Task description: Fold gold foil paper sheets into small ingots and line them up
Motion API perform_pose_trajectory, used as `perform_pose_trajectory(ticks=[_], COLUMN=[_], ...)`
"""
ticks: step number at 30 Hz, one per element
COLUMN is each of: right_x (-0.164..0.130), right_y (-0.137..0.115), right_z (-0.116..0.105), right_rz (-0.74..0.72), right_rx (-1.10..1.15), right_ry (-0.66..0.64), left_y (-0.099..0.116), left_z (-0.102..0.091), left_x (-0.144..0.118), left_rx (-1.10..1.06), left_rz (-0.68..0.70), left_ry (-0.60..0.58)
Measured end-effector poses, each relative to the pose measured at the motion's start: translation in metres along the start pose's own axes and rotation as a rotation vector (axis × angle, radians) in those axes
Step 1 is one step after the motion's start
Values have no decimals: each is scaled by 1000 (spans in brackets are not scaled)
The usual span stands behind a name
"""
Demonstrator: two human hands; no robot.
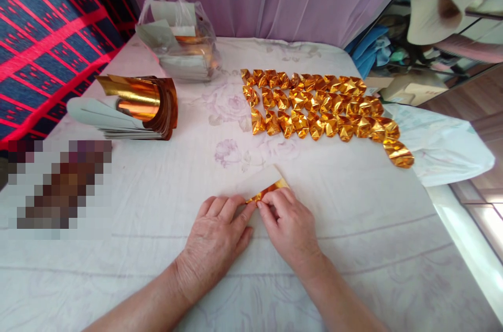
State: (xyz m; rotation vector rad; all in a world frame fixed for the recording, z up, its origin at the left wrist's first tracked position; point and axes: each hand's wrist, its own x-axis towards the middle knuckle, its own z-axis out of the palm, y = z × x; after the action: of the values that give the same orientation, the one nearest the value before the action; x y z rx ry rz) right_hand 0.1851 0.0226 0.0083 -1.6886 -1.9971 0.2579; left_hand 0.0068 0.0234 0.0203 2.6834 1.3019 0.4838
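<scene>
Gold foil paper sheet [264, 185] pinned flat on sheet-covered tabletop [353, 248] under both hands. Left hand [214, 240] and right hand [288, 224] side by side, fingertips pinching near edge of sheet, mid-fold. Risk: thin foil slips or creases crooked if pinch uneven; could tear. Beyond hands, rows of folded gold ingots [320, 109]; careless sweep of sleeve would scatter them. Far left, stack of unfolded foil sheets [133, 109], plastic bag [178, 36] behind.
</scene>
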Motion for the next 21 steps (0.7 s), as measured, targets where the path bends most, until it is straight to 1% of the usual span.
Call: perform_pose_trajectory(ticks=[10,17,21], right_x=[2,2,4], right_y=[6,5,9], right_z=[-5,-5,-10], right_rz=[-27,-4,-13], right_rx=[60,48,111], right_ry=[-86,-112,-166], left_y=[0,0,-1], left_z=[0,1,1], left_x=[0,-1,0], left_rx=[9,5,14], left_rz=[4,7,2], left_ry=[0,-6,-12])
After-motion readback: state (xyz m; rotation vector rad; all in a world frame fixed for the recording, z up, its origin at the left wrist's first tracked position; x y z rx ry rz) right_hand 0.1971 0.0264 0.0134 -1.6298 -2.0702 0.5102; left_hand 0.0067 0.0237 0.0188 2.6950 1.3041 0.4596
